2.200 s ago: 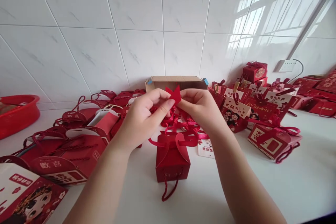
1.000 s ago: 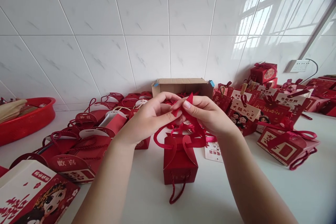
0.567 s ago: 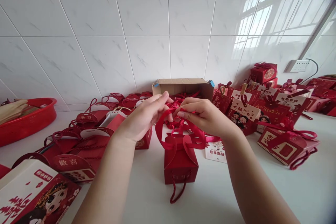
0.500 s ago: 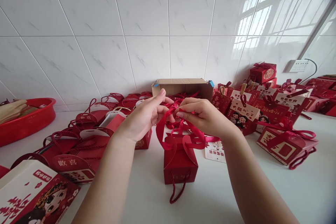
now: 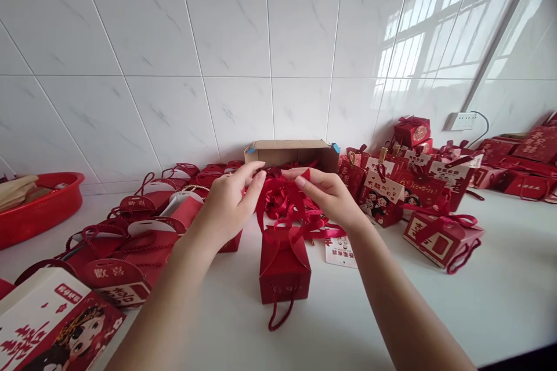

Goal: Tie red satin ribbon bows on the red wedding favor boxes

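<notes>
A small red gift box with open scalloped flaps and a cord handle stands on the white counter in front of me. A red satin ribbon loops above its top. My right hand pinches one end of the ribbon between thumb and forefinger. My left hand is level with it to the left, fingers curled toward the ribbon; whether they grip it I cannot make out.
An open cardboard box stands against the tiled wall. Several flat red boxes lie at the left, several ribboned boxes at the right. A red basin sits far left, a tag beside the box, and a wall socket sits far right.
The ribbon end was pinched by both hands held together; now the hands have drawn slightly apart and lowered, and the ribbon loop hangs between them. The view has tilted up a little.
</notes>
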A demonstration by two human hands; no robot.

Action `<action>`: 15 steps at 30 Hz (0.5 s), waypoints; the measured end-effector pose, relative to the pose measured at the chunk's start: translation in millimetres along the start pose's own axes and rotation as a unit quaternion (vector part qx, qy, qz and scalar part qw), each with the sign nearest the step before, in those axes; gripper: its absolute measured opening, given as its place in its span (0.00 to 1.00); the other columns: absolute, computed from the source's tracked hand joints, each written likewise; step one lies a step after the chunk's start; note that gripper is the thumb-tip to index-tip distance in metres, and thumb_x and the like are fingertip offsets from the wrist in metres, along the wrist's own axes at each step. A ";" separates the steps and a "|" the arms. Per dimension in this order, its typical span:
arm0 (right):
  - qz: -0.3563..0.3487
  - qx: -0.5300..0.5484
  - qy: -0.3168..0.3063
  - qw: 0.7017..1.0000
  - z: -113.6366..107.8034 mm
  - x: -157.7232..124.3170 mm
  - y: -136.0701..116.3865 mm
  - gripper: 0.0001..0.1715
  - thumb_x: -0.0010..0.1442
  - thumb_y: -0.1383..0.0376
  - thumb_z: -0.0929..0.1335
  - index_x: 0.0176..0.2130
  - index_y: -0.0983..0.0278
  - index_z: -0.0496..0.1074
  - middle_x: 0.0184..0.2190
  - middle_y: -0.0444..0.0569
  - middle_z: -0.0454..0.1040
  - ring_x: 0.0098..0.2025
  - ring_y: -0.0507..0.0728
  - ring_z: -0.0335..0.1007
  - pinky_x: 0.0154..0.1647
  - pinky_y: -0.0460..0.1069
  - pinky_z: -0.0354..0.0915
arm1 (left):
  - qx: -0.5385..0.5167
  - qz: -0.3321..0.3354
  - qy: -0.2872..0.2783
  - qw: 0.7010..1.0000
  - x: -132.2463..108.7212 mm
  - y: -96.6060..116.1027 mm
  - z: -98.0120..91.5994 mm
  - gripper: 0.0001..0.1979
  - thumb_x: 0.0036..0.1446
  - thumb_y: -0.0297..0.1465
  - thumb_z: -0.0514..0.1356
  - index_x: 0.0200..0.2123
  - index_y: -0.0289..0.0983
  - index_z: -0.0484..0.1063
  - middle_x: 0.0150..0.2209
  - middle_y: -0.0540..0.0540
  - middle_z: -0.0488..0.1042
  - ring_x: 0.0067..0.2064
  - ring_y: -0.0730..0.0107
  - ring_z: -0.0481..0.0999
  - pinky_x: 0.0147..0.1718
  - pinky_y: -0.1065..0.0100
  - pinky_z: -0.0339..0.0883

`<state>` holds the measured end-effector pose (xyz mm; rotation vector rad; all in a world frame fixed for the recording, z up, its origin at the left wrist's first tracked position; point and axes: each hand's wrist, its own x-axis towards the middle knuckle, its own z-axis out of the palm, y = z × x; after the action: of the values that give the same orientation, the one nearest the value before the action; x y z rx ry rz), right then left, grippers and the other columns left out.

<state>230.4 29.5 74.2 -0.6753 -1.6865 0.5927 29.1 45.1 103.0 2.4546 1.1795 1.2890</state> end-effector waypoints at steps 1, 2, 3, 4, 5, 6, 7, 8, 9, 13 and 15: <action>0.018 0.016 0.040 0.999 -0.1 -4.8 0.0 0.16 0.63 0.57 0.64 0.46 0.59 0.76 0.46 0.50 0.76 0.51 0.57 0.69 0.54 0.53 0.63 | 0.046 0.021 0.023 0.998 -3.6 -2.5 -0.8 0.18 0.62 0.41 0.53 0.51 0.42 0.71 0.32 0.46 0.78 0.33 0.60 0.76 0.33 0.65 0.66; 0.037 0.026 0.082 0.996 -0.6 -10.3 -0.1 0.17 0.63 0.56 0.64 0.44 0.59 0.77 0.46 0.50 0.76 0.50 0.57 0.70 0.52 0.53 0.64 | 0.088 0.046 0.048 0.994 -7.5 -6.2 -2.0 0.17 0.61 0.39 0.55 0.50 0.41 0.72 0.34 0.45 0.77 0.34 0.60 0.76 0.35 0.65 0.66; 0.055 0.026 0.122 0.991 -1.7 -16.6 -0.1 0.17 0.62 0.55 0.65 0.42 0.60 0.78 0.46 0.50 0.76 0.48 0.57 0.71 0.50 0.53 0.64 | 0.124 0.072 0.073 0.987 -11.9 -10.9 -3.7 0.14 0.60 0.37 0.56 0.47 0.41 0.73 0.34 0.45 0.77 0.34 0.59 0.75 0.36 0.65 0.66; 0.072 0.017 0.158 0.985 -3.6 -23.6 0.2 0.17 0.61 0.54 0.65 0.39 0.61 0.78 0.45 0.51 0.77 0.46 0.57 0.71 0.48 0.52 0.65 | 0.154 0.095 0.093 0.979 -16.6 -16.3 -6.1 0.12 0.59 0.37 0.57 0.44 0.41 0.74 0.34 0.45 0.77 0.35 0.59 0.75 0.37 0.65 0.65; 0.088 0.001 0.184 0.979 -6.2 -31.3 1.4 0.18 0.61 0.53 0.66 0.37 0.62 0.78 0.42 0.51 0.77 0.42 0.57 0.72 0.45 0.52 0.66 | 0.178 0.111 0.108 0.972 -21.6 -22.0 -9.2 0.09 0.59 0.37 0.57 0.39 0.42 0.75 0.33 0.45 0.76 0.35 0.60 0.74 0.37 0.65 0.65; 0.104 -0.022 0.203 0.973 -9.6 -39.7 3.6 0.20 0.60 0.52 0.66 0.35 0.64 0.78 0.39 0.51 0.78 0.39 0.57 0.72 0.41 0.51 0.66 | 0.200 0.120 0.117 0.965 -26.8 -27.8 -12.6 0.08 0.58 0.37 0.58 0.35 0.41 0.75 0.31 0.46 0.75 0.35 0.60 0.74 0.36 0.65 0.65; 0.119 -0.053 0.213 0.968 -13.7 -48.7 6.9 0.21 0.59 0.51 0.66 0.34 0.65 0.77 0.35 0.51 0.77 0.36 0.56 0.71 0.37 0.50 0.65 | 0.219 0.124 0.125 0.960 -32.2 -33.7 -16.3 0.09 0.58 0.38 0.58 0.31 0.41 0.74 0.30 0.46 0.74 0.34 0.61 0.73 0.35 0.65 0.65; 0.134 -0.091 0.212 0.964 -18.2 -58.2 11.2 0.22 0.59 0.50 0.65 0.34 0.65 0.76 0.31 0.50 0.76 0.33 0.56 0.70 0.35 0.50 0.64 | 0.238 0.127 0.132 0.954 -37.8 -39.7 -20.0 0.10 0.58 0.38 0.58 0.28 0.40 0.73 0.29 0.46 0.73 0.32 0.62 0.72 0.34 0.66 0.64; 0.150 -0.135 0.219 0.955 -23.2 -68.1 16.2 0.24 0.59 0.49 0.64 0.33 0.66 0.75 0.28 0.49 0.75 0.31 0.56 0.69 0.32 0.49 0.63 | 0.257 0.130 0.137 0.948 -43.6 -45.7 -23.3 0.12 0.59 0.38 0.58 0.26 0.39 0.72 0.28 0.46 0.71 0.31 0.63 0.71 0.33 0.66 0.64; 0.217 -0.304 0.209 0.904 -42.7 -108.1 36.8 0.26 0.59 0.48 0.60 0.22 0.64 0.66 0.19 0.46 0.67 0.22 0.53 0.60 0.23 0.47 0.54 | 0.325 0.135 0.115 0.929 -67.7 -73.3 -30.5 0.17 0.61 0.36 0.54 0.21 0.38 0.66 0.24 0.47 0.65 0.28 0.65 0.68 0.31 0.66 0.62; 0.231 -0.331 0.206 0.891 -49.8 -125.7 43.5 0.25 0.57 0.49 0.61 0.18 0.62 0.59 0.15 0.44 0.62 0.19 0.52 0.54 0.21 0.47 0.50 | 0.349 0.118 0.090 0.925 -79.8 -88.4 -30.4 0.17 0.61 0.35 0.52 0.20 0.38 0.65 0.24 0.47 0.65 0.28 0.64 0.67 0.31 0.65 0.62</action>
<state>305.5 -27.3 -32.2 -1.6068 -1.3022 0.1482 -71.2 43.8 31.9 3.1041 1.6662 1.3456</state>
